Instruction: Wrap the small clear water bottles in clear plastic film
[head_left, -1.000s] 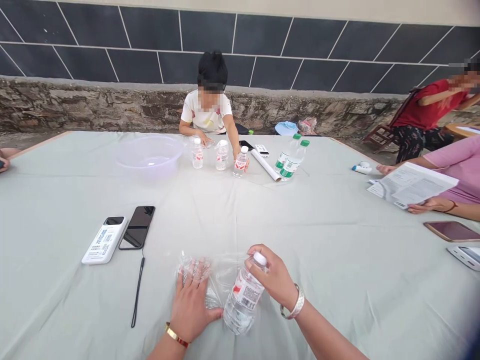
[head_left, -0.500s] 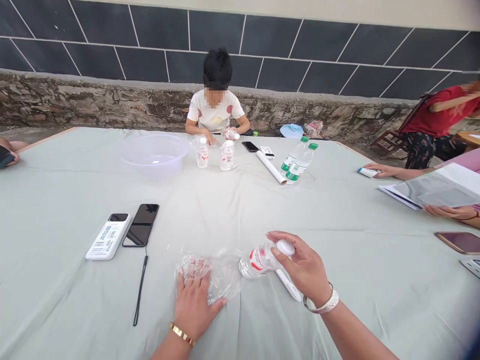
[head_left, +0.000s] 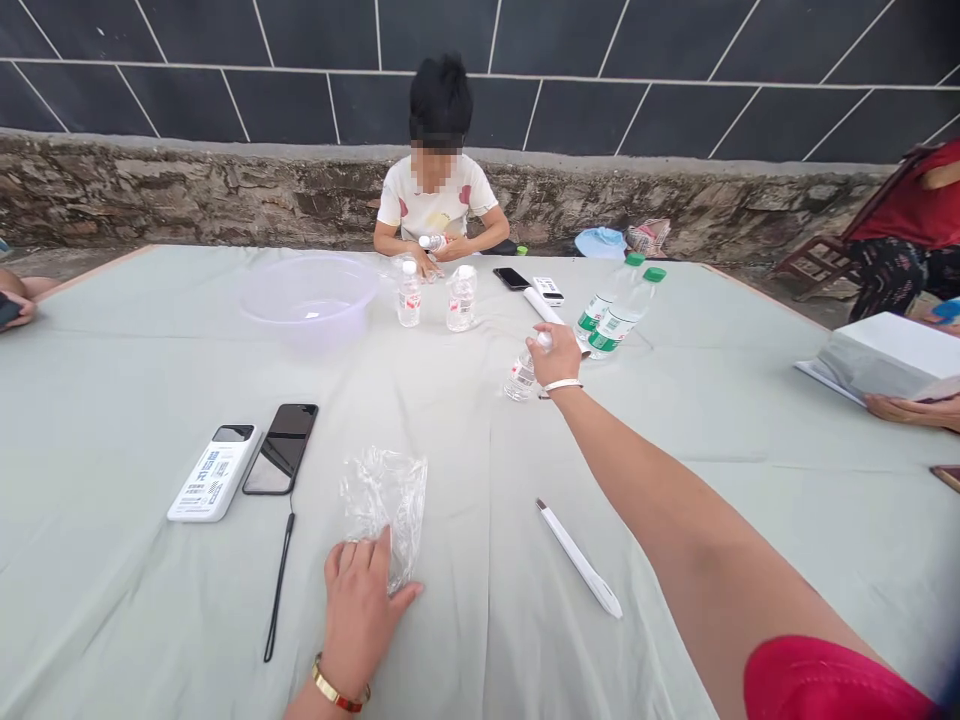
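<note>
Bottle (head_left: 519,379) held in right hand (head_left: 559,356), fingers pinched round its top; body lies left and nearside of these fingers, long axis tilted; left hand (head_left: 361,605) well apart, fingers together, thumb out, touching clear plastic film (head_left: 386,490) on table (head_left: 225,600)

The tabletop (head_left: 712,400) wears matt, creased cloth. At lower centre, the bag (head_left: 401,480) is thin, crinkled, glossy clear plastic; the bottle (head_left: 520,378) just right of centre is clear, smooth plastic. The basin (head_left: 259,310), upper left, looks like translucent plastic. The phone (head_left: 281,448) at left has a glossy black face. The bracelet (head_left: 337,690) at bottom is shiny metal. Rough stone (head_left: 225,205) runs below smooth tiles (head_left: 195,32) up top.
</note>
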